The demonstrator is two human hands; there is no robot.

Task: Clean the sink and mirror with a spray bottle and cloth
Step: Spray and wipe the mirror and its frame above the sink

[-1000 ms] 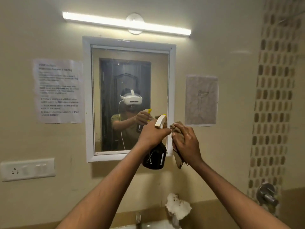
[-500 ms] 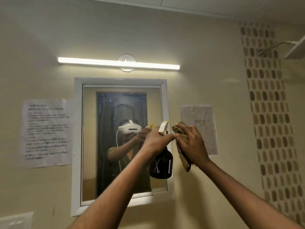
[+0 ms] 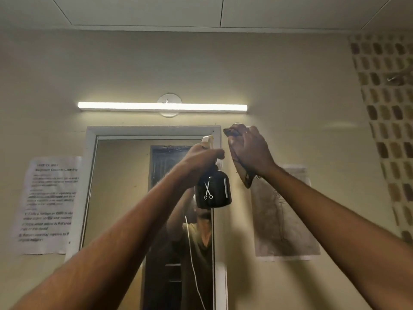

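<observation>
Mirror work is the step in hand, I'd say: both hands are raised to the upper right corner of the mirror point(image 3: 125, 198), and the sink is out of sight below. The left hand point(image 3: 199, 158) is curled round the neck of the spray bottle point(image 3: 213, 190), a dark bottle with a pale trigger head that hangs in front of the glass near the white frame's right edge, its nozzle close to the top of the frame. Whether a finger is on the trigger I cannot tell. The right hand point(image 3: 249, 151) is closed round a bunched brown cloth point(image 3: 244, 179), pressed at the wall just beside the frame's corner, with a tail of cloth drooping below the wrist. Next, I judge, comes a squeeze of spray onto the glass, then the cloth swept left across it, keeping clear of the paper notice point(image 3: 48, 204) and the sketch sheet point(image 3: 288, 231) on either side.
</observation>
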